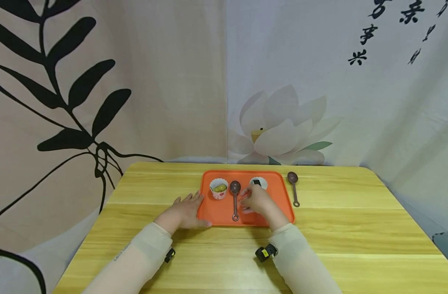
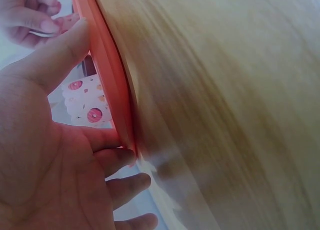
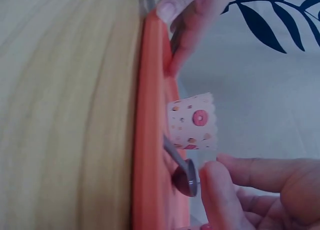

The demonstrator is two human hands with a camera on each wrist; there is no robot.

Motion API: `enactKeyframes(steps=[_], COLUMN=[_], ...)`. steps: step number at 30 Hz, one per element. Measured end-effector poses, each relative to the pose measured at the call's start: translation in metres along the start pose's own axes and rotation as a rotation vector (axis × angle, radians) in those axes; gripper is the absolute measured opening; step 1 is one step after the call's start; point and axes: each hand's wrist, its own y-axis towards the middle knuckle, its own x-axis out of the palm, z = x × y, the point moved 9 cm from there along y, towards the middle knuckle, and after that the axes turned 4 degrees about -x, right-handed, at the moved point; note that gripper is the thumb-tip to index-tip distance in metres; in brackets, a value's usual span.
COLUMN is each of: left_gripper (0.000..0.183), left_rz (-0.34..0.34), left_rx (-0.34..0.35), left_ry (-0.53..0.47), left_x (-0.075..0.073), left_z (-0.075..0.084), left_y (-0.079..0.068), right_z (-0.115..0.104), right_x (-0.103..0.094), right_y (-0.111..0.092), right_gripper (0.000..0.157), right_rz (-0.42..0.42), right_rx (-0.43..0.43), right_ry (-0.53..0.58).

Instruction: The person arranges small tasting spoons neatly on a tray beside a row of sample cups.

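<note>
My left hand [image 1: 187,212] rests at the left end of an orange tray [image 1: 216,214], fingers extended along its edge and thumb at its near left corner. Over the tray's right half, my right hand [image 1: 258,200] brings thumb and forefinger together on a small thin piece, seen nearly edge-on; its kind cannot be told. Just behind this hand stands a white-rimmed paper cup [image 1: 263,181] with something black in it, partly covered by the hand. A brown spoon [image 1: 235,200] lies left of the fingers. Beside it, a donut-patterned paper cup [image 1: 219,194] holds yellow-green pieces.
A second brown spoon [image 1: 294,188] lies on the wooden table [image 1: 341,228], just right of the tray. Behind the table hangs a cloth backdrop [image 1: 180,90] with printed leaves and a flower.
</note>
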Motion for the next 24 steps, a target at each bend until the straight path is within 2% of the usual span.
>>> enactKeyframes(steps=[7, 24], left_gripper=[0.106, 0.106], left_rz=[0.0, -0.002], left_rx=[0.005, 0.005], left_ry=[-0.008, -0.006], left_x=[0.0, 0.002], left_z=[0.0, -0.002], left_y=[0.0, 0.001], right_z=[-0.013, -0.024], right_x=[-0.008, -0.034], right_y=[-0.01, -0.023], right_gripper=[0.019, 0.013], right_rz=[-0.015, 0.0], right_rx=[-0.059, -0.103], right_ry=[-0.031, -0.019])
